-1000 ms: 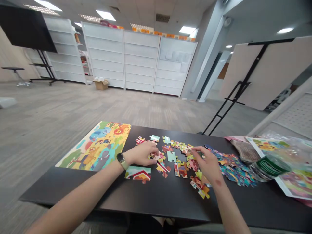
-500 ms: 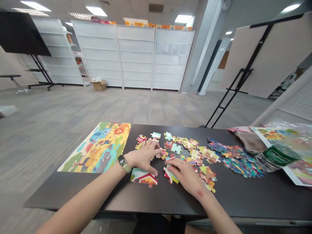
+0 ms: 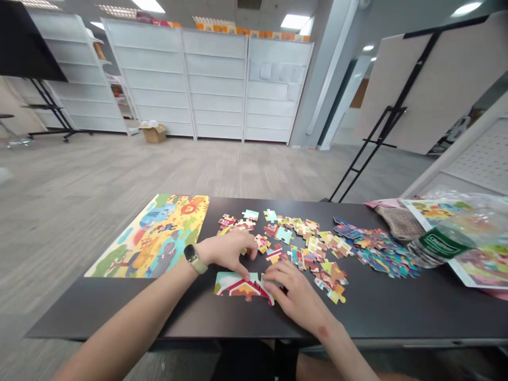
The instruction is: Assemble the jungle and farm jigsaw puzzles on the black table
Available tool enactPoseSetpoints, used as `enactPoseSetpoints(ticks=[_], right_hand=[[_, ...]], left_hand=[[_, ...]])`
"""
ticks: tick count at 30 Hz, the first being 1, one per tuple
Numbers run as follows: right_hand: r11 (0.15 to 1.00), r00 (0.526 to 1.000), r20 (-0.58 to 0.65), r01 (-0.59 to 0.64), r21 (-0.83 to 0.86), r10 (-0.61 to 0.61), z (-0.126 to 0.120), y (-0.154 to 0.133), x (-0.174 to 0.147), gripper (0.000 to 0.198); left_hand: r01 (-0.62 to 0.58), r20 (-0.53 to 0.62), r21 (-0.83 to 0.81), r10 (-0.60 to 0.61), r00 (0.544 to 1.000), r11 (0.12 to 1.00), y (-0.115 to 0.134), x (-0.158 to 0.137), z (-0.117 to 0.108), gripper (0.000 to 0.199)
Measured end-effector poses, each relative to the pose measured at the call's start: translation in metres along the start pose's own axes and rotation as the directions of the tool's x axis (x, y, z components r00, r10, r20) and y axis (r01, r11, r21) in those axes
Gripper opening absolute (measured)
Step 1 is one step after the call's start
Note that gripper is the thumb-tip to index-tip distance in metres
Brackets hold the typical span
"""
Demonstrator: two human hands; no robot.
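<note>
A joined strip of puzzle pieces [image 3: 233, 286], showing a red-edged roof, lies on the black table near its front edge. My left hand [image 3: 232, 251], with a watch on the wrist, arches over it; the thumb rests at the strip's top edge and the other fingers are apart. My right hand [image 3: 291, 288] grips a puzzle piece [image 3: 267, 294] with red and white on it, right against the strip's right end. Whether the two interlock is hard to see. Just beyond my hands lie several loose puzzle pieces [image 3: 283, 235].
A colourful animal picture sheet [image 3: 166, 233] lies on the left of the table [image 3: 130, 312]. To the right are a heap of dark blue puzzle pieces [image 3: 383, 251], a plastic bottle [image 3: 440, 246] and a printed sheet [image 3: 476, 270]. An easel board [image 3: 432, 95] stands beyond.
My right hand has moved left, bringing the red and white piece from a gap away up to the strip's right end. My left hand stays over the strip. The view has shifted slightly.
</note>
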State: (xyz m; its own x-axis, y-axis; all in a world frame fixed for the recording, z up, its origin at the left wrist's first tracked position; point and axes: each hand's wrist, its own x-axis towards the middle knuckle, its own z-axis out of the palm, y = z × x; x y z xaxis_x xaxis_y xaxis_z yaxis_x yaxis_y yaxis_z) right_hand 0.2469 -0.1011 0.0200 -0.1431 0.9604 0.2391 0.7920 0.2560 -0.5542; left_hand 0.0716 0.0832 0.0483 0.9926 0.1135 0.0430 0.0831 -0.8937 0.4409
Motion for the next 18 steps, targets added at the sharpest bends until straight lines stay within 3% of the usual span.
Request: enactPoseSetpoints(ticks=[4,10,18], right_hand=[[0.997,1.000,0.007,-0.026,-0.073,0.027,0.002,-0.005,-0.021,0.025],[0.987,0.998,-0.009,-0.055,-0.151,0.054,0.009,-0.004,-0.034,0.032],[0.991,0.998,0.001,-0.070,-0.111,0.070,0.006,-0.008,-0.027,0.031]], left_hand=[[0.070,0.132,-0.110,-0.056,0.990,0.991,0.002,0.002,0.006,0.031],[0.079,0.109,-0.093,-0.069,0.992,0.993,0.010,0.005,0.013,0.026],[0.043,0.087,-0.154,-0.030,0.996,0.987,0.005,0.008,0.017,0.030]])
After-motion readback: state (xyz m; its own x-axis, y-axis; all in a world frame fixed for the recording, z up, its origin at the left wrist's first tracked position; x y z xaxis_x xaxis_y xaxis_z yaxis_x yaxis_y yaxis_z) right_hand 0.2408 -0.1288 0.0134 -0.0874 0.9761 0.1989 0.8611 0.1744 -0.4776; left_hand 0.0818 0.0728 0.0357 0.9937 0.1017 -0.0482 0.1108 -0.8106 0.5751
